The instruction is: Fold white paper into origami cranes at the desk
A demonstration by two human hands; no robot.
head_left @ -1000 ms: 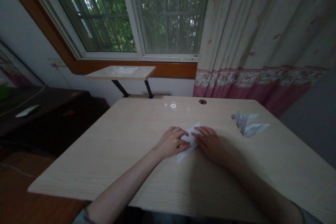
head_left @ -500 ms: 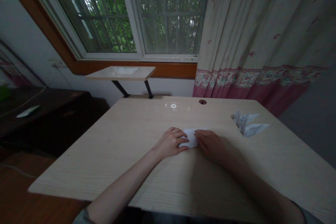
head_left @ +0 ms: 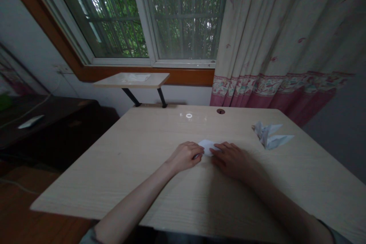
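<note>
A small piece of folded white paper lies on the pale wood-grain desk, in front of me and slightly right of centre. My left hand grips its left side, and my right hand presses against its right end. The hands hide much of the paper, so its exact shape is hidden. To the right of my right hand, apart from both hands, rests a white origami bird with pointed wings.
A small shelf on black brackets stands past the desk's far edge, beneath a window and beside a patterned curtain. A dark side table holds a white item at left. The desk has a round hole near its far edge.
The long, pointed paper has become a shorter, compact shape between my hands. My hands have stayed close together around it, and the origami bird has not moved.
</note>
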